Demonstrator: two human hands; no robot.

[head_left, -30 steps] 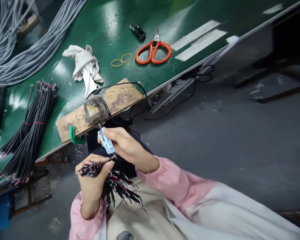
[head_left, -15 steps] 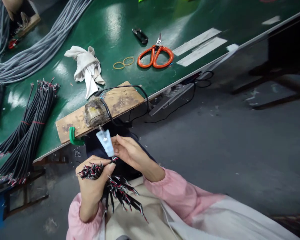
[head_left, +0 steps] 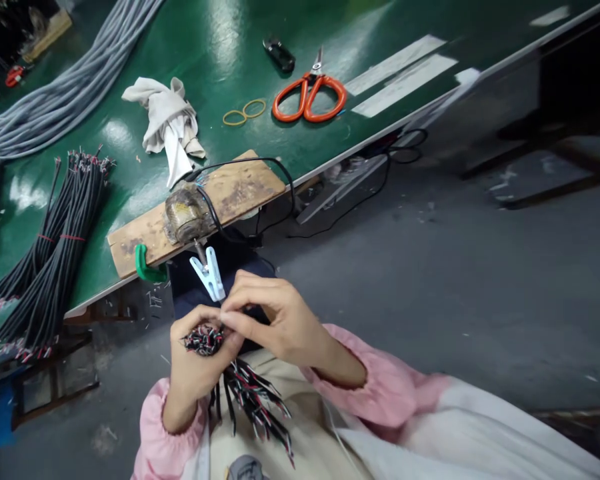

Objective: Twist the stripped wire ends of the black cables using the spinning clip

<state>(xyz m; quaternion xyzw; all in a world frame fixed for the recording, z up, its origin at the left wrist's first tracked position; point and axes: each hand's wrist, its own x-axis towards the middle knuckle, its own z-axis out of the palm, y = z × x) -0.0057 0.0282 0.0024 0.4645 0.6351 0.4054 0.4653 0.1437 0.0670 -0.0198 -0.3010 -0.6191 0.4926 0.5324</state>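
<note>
My left hand (head_left: 196,357) is wrapped round a bundle of black cables (head_left: 256,403) whose stripped ends show red, white and black wires. Thumb and fingers of my right hand (head_left: 275,319) pinch together beside the left thumb, at a cable end too small to make out clearly. Just above the hands, a light-blue clothespin (head_left: 209,274) sits on the shaft of a small motor (head_left: 186,212). The motor is fixed to a wooden board (head_left: 245,188) at the table edge, with a green clamp (head_left: 147,264) at the board's left end.
On the green table (head_left: 215,60) lie a white cloth (head_left: 167,123), rubber bands (head_left: 244,112), orange-handled scissors (head_left: 309,97) and a black cutter (head_left: 279,55). Tied bundles of black cables (head_left: 63,247) rest at left, with grey cables (head_left: 80,100) behind. A black cord (head_left: 293,180) loops off the board.
My right hand has moved from beside the clothespin down to my left thumb, and its fingers have closed. The clothespin has turned, now showing its two legs from the side.
</note>
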